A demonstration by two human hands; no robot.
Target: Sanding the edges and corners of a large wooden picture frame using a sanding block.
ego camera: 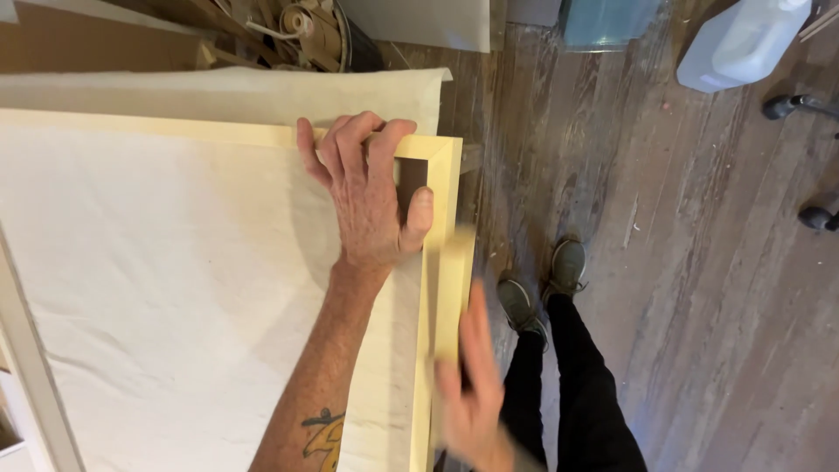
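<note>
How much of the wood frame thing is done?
The wooden frame already has a joined corner and lies on the cloth. The left hand presses that corner; the blurred right hand is at the outer rail. The cloth isn't wrapped over the frame yet.

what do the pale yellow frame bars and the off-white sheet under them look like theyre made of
The pale yellow frame bars look like bare, unfinished wood: matte, with a mitred joint at the corner under the left hand. The off-white sheet looks like raw woven cloth, perhaps canvas: soft creases, a dull surface. The right hand against the side bar is blurred.
</note>
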